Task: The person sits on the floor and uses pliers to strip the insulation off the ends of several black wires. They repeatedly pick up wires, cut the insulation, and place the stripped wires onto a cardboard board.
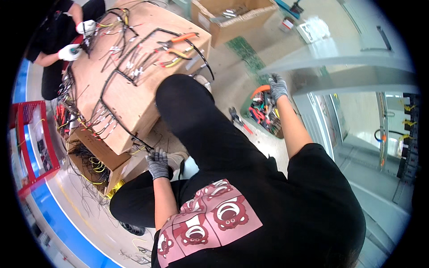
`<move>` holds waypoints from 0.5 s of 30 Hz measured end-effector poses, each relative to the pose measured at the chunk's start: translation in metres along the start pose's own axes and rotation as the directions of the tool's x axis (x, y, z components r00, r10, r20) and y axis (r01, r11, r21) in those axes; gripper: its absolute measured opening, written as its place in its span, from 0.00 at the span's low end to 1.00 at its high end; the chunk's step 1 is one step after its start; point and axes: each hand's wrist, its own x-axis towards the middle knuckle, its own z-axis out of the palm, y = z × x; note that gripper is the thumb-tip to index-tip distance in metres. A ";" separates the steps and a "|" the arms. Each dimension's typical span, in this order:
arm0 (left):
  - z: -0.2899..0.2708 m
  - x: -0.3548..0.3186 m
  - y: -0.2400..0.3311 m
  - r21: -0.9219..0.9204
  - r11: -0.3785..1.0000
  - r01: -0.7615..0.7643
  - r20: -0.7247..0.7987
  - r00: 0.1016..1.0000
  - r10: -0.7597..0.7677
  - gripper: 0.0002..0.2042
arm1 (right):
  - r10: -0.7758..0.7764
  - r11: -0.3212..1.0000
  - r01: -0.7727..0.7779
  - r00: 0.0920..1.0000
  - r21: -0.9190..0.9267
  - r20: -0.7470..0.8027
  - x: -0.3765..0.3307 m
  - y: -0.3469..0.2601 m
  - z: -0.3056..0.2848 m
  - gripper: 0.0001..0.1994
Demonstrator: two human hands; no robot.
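Harness (108,85) on the counter (154,17): black trunk, near end pointing near-right past the edge; from there long axis runs far-left, then bends far-right. Left hand (158,164) at that near end, fingers part-curled; cannot tell if gripping. Right hand (278,87) half-closed by an orange handle (259,90) at the tool bin (246,106); hold unclear. Pliers (184,37) on counter, right of trunk's bend.

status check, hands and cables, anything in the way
Left hand at the black cable bundle's near end. Right hand by the tool pile. Pliers lying among wires on the box.
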 end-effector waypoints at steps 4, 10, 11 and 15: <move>-0.025 0.006 -0.003 -0.005 1.000 0.003 0.066 0.998 -0.003 0.21 | 0.345 0.929 -0.340 0.939 -0.143 0.007 -0.028 0.028 -0.028 0.21; -0.004 0.016 0.002 0.042 0.999 -0.031 -0.104 0.994 0.035 0.20 | -0.275 0.932 0.239 0.956 0.271 0.103 0.012 -0.068 0.069 0.29; -0.014 0.016 0.002 0.019 0.999 -0.047 -0.111 0.993 0.049 0.20 | -0.505 0.848 0.472 0.857 0.242 0.098 0.006 -0.130 0.093 0.30; -0.018 0.021 -0.002 -0.100 0.993 -0.067 0.056 0.996 0.073 0.13 | -0.706 0.586 0.787 0.613 -0.194 0.355 -0.012 -0.306 0.131 0.40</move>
